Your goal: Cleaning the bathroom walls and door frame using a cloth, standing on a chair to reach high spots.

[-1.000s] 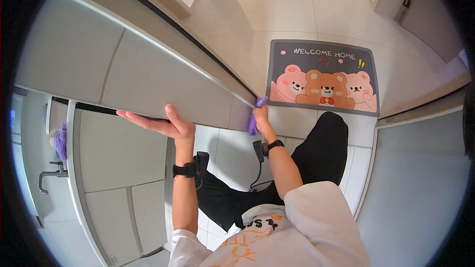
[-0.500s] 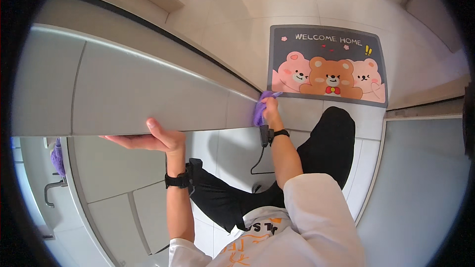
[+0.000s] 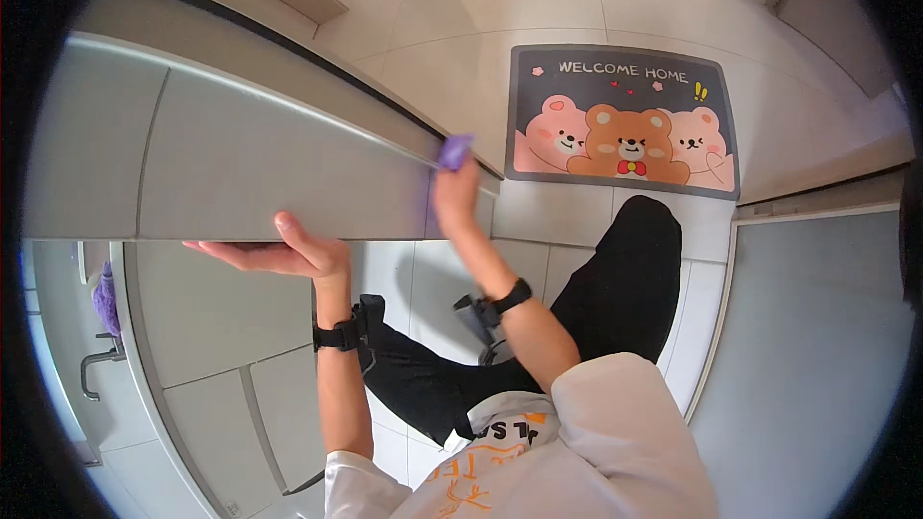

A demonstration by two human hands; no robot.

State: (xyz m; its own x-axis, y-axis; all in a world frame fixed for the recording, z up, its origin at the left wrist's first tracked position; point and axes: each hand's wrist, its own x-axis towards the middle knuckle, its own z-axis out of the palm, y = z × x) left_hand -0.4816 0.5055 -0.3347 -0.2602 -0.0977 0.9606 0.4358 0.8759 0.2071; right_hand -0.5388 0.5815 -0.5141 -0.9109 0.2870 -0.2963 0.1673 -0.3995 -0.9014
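Note:
A long light grey panel (image 3: 288, 159) with thin seams runs from the left side toward the middle. My left hand (image 3: 303, 255) grips its near edge, the thumb up on the face and the fingers stretched along underneath. At the panel's right end, my right hand (image 3: 458, 200) holds a bunched purple cloth (image 3: 456, 151) by the far edge. Motion blurs this hand, and its fingers wrap round the cloth. Black devices on straps sit on both wrists.
A dark grey doormat (image 3: 625, 115) with cartoon bears lies on the tiled floor ahead. Frosted glass (image 3: 808, 346) stands at the right. Lower left are a metal tap (image 3: 96, 370) and another purple cloth (image 3: 106, 300). My black-trousered knee (image 3: 639, 259) juts out near the mat.
My right hand has moved left and away from me with the purple cloth, from the panel's right end up to its far edge. My left hand keeps its hold. The view has shifted slightly.

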